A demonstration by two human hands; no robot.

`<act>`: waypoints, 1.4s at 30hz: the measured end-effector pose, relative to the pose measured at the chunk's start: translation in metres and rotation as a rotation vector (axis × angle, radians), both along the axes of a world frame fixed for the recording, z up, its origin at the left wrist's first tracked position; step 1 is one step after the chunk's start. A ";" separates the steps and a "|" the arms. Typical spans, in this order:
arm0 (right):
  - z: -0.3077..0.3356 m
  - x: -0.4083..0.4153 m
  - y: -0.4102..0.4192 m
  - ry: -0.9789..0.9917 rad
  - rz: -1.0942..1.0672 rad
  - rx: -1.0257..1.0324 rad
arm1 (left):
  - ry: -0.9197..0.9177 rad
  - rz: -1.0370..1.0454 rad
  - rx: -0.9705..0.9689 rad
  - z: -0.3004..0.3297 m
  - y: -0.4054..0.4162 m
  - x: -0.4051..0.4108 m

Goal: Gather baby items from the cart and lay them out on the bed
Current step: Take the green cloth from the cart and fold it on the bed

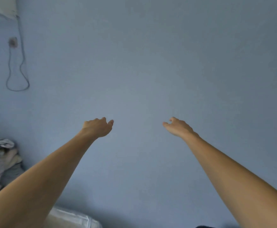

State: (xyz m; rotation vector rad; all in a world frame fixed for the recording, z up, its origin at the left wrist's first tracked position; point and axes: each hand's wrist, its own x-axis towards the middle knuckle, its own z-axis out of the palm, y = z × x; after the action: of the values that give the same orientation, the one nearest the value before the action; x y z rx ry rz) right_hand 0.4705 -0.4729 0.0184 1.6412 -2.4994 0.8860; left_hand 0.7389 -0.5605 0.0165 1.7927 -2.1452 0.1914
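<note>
A: What fills the view?

B: Mostly a plain blue wall (151,63). Both bare arms reach out toward it. In the lower left corner lies a heap of crumpled cloth (0,162), pale and grey, and at the bottom edge a white padded corner (71,218) — possibly the bed, though I cannot tell. High on the left a dark cord (17,79) loops down from a wall fitting.

A: And the hands?

B: The left hand (98,127) and right hand (179,126) are raised level with each other, well apart, holding nothing. The fingers of each hang loosely curled, thumb and forefinger a little apart, not clamped on anything.

A: Where are the baby items?

B: Not in view, and neither is the cart. So which way any item points, or how its long axis runs, cannot be told from here.

A: Which step, then?

B: I judge it an in-between moment — hands free, either before the first pickup or between trips. The next move calls for turning the head down toward the cart, finding an item, and closing the fingers round it before carrying it to the bed.
</note>
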 end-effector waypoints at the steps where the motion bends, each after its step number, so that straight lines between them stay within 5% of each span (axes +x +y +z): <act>1: -0.001 -0.004 -0.026 0.000 0.037 0.002 | 0.007 0.027 0.005 -0.003 -0.018 -0.002; 9: -0.022 0.036 -0.208 0.020 0.451 0.034 | 0.111 0.263 -0.002 -0.023 -0.127 0.045; 17: -0.070 0.217 -0.324 0.015 0.906 0.190 | 0.079 0.528 0.023 -0.078 -0.117 0.211; 21: -0.098 0.311 -0.363 0.025 1.055 0.230 | 0.206 0.733 0.066 -0.107 -0.111 0.303; 27: -0.163 0.420 -0.417 0.079 1.196 0.376 | 0.410 0.691 0.203 -0.192 -0.166 0.398; 35: -0.347 0.503 -0.478 0.023 1.347 0.876 | 0.890 0.511 0.443 -0.376 -0.210 0.425; 42: -0.622 0.528 -0.485 -0.160 1.299 1.208 | 1.156 0.736 0.586 -0.606 -0.236 0.387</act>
State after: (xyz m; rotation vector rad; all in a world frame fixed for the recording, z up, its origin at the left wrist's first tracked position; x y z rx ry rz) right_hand 0.9986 -0.9575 -0.6039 3.6750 -1.6973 -0.9551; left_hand 1.1261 -0.7960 -0.5892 2.0828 -0.7125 -1.1168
